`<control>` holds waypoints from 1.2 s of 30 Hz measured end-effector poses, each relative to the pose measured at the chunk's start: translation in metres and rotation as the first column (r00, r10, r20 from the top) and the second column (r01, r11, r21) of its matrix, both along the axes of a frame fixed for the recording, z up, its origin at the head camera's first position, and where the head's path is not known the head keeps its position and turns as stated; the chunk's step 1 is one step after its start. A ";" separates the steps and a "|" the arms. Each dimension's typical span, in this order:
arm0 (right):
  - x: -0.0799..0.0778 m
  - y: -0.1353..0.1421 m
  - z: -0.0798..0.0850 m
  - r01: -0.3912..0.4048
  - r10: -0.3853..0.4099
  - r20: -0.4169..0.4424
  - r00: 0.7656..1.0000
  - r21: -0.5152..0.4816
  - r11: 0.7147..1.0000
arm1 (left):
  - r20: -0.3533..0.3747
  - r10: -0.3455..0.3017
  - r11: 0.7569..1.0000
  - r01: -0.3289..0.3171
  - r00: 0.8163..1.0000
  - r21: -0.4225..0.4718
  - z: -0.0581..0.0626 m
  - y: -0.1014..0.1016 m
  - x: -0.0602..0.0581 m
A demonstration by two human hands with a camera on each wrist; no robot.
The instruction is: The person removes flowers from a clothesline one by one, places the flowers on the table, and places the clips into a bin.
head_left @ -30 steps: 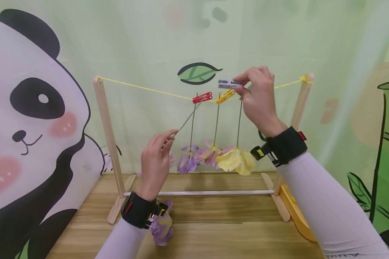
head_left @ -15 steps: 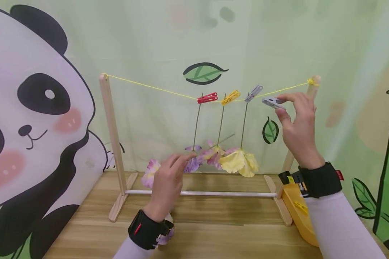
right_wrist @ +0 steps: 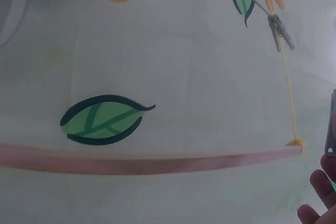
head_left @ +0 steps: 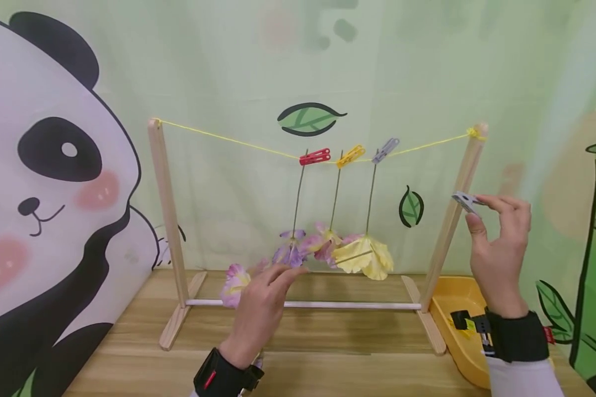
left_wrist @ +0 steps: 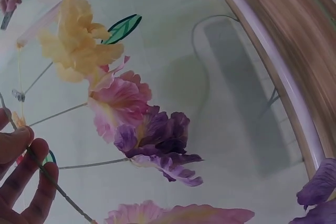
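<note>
My left hand pinches the thin stem of a pink flower; the stem slants up to the right, across the hanging yellow flower. Near the right post, my right hand pinches a grey clothespin between thumb and fingers. On the yellow string, a red clothespin holds a purple flower. The yellow clothespin beside it holds a pink flower, and another grey clothespin holds the yellow one. All three hang bloom down.
Wooden posts on feet carry the string, with a white rod joining them low down. A yellow tray with a yellow clothespin stands by the right foot. Another purple flower lies on the wooden table, mostly hidden behind my left wrist.
My left hand has come down with the pink flower, its stem tilting flatter. My right hand has moved right and down from the string, still holding the grey clothespin.
</note>
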State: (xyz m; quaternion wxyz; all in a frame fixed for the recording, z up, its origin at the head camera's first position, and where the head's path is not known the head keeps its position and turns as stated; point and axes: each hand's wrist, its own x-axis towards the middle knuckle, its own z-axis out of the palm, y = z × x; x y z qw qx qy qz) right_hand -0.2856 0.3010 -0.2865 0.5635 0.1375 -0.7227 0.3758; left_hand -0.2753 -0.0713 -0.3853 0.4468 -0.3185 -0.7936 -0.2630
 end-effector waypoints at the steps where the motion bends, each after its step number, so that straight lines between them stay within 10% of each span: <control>1: 0.002 0.005 -0.005 0.006 -0.006 0.003 1.000 -0.007 1.000 | -0.008 0.002 1.000 -0.002 1.000 -0.013 0.000 0.001 0.000; 19: 0.017 0.047 -0.037 0.097 -0.089 0.123 0.988 -0.060 0.993 | 0.120 -0.078 0.967 0.104 0.990 -0.233 0.000 0.006 0.010; 29: 0.002 0.078 -0.040 0.214 -0.201 0.238 0.950 -0.030 0.976 | 0.234 0.026 0.922 0.067 0.972 -0.380 -0.010 0.002 0.002; 33: -0.002 0.089 -0.050 0.240 -0.235 0.408 0.882 0.041 0.970 | 0.277 0.060 0.899 0.068 0.959 -0.432 -0.022 0.000 -0.002; 36: -0.006 0.096 -0.059 0.172 -0.258 0.581 0.772 0.200 0.965 | 0.316 0.093 0.884 0.068 0.944 -0.463 -0.031 -0.002 -0.003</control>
